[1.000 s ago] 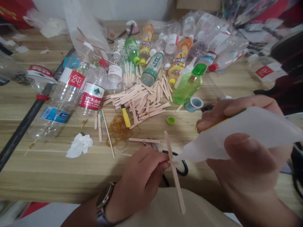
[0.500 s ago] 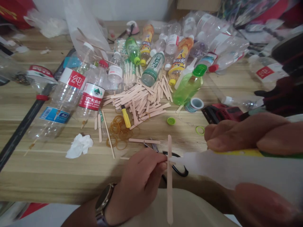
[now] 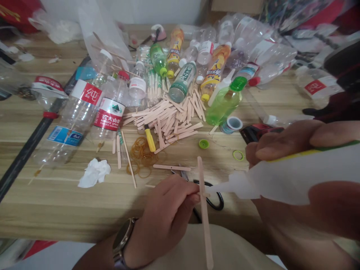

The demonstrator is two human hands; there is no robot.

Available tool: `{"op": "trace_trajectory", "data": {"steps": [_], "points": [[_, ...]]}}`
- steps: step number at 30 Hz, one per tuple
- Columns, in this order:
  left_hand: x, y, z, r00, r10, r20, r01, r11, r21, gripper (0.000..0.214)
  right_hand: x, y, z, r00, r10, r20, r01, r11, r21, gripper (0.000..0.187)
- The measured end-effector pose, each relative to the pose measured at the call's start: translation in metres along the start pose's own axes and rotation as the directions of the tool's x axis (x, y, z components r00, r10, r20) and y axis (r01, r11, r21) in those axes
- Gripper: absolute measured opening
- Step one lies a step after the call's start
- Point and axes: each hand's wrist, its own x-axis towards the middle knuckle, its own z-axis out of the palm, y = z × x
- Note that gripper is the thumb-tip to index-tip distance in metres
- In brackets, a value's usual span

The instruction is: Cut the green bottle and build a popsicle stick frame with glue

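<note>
My left hand point(image 3: 168, 210), with a watch on its wrist, is closed in a pinch at the crossing of a wooden craft stick point(image 3: 206, 228). A short pale piece pokes out behind the stick. From the right, my right hand point(image 3: 295, 140) grips a white glue bottle point(image 3: 287, 183) held sideways. Its nozzle tip points at the stick beside my left fingertips; whether they touch I cannot tell. Scissors point(image 3: 218, 202) with black handles lie on the table behind, partly hidden by my left hand. Another craft stick point(image 3: 171, 167) with a dark hole lies just beyond.
A heap of craft sticks point(image 3: 168, 116) covers the table's middle, with plastic bottles point(image 3: 182, 82) behind. Rubber bands point(image 3: 139, 148), a yellow screwdriver point(image 3: 150, 138), crumpled tissue point(image 3: 95, 173) and a green cap point(image 3: 204, 144) lie nearer. A red-black power tool point(image 3: 255, 132) is at right.
My right hand and the glue bottle have shifted, the bottle tilting up at its rear end. The held stick has tilted, its lower end moving right. My left hand stays nearly still.
</note>
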Motion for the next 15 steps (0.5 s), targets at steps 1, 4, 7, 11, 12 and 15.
{"op": "trace_trajectory", "data": {"steps": [1, 4, 7, 11, 12, 15], "points": [[0.0002, 0.0002, 0.0001, 1.0, 0.005, -0.004, -0.005, 1.0, 0.003, 0.033, 0.0005, 0.0016, 0.0016, 1.0, -0.015, -0.013, 0.015, 1.0, 0.023, 0.025], [0.0008, 0.0005, 0.0005, 1.0, 0.02, -0.015, -0.02, 1.0, 0.012, 0.033, 0.003, 0.0028, 0.0058, 1.0, -0.028, -0.009, 0.029, 0.999, 0.018, 0.028], [0.0013, 0.0008, 0.0006, 1.0, 0.026, -0.013, -0.026, 0.999, 0.019, 0.034, 0.0065, 0.0004, 0.0094, 1.0, 0.026, -0.007, -0.026, 0.999, 0.022, 0.032], [0.0015, 0.0017, 0.0005, 0.999, 0.033, -0.01, -0.033, 0.999, 0.024, 0.034, 0.0086, 0.0011, 0.0108, 1.0, 0.029, -0.009, -0.029, 0.999, 0.039, 0.031], [0.0016, 0.0019, 0.0005, 0.999, 0.036, -0.006, -0.036, 0.999, 0.025, 0.033, 0.0084, 0.0021, 0.0104, 1.0, 0.022, 0.004, -0.023, 0.999, 0.049, 0.029], [0.0016, 0.002, 0.001, 0.999, 0.045, 0.007, -0.045, 0.998, 0.033, 0.034, 0.0071, 0.0031, 0.0091, 0.999, 0.013, 0.046, -0.016, 0.997, 0.075, 0.025]]}}
